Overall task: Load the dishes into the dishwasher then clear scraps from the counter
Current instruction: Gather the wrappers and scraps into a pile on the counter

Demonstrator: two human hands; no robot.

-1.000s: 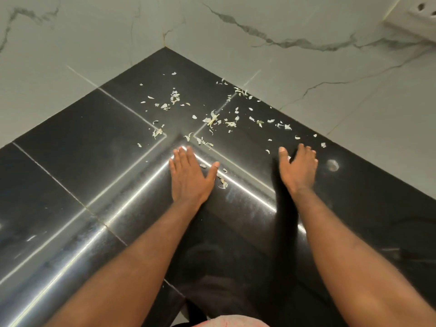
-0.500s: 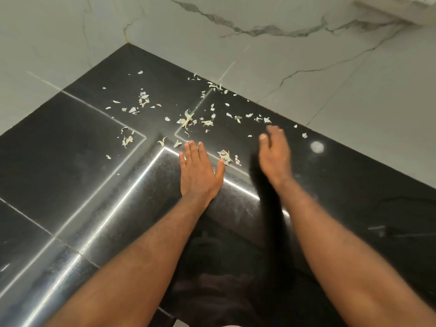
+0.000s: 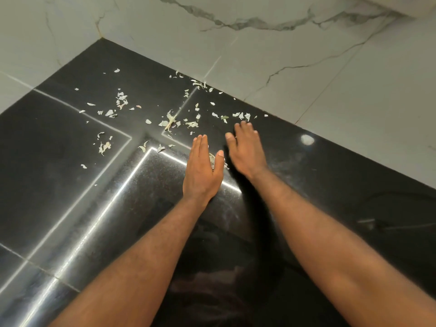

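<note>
Right hand (image 3: 246, 149) swept inward beside my left hand (image 3: 203, 171), both flat, fingers straight, holding nothing; scraps (image 3: 169, 121) scattered 10 to 12 o'clock across tabletop (image 3: 70, 149), few between palms; hasty sweeping could flick flakes floorward.

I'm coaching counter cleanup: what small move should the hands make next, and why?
Probably sweep the right hand toward the left hand, whose straight fingers form a barrier, trapping the few scraps between them; more scraps lie scattered on the counter beyond both.
</note>
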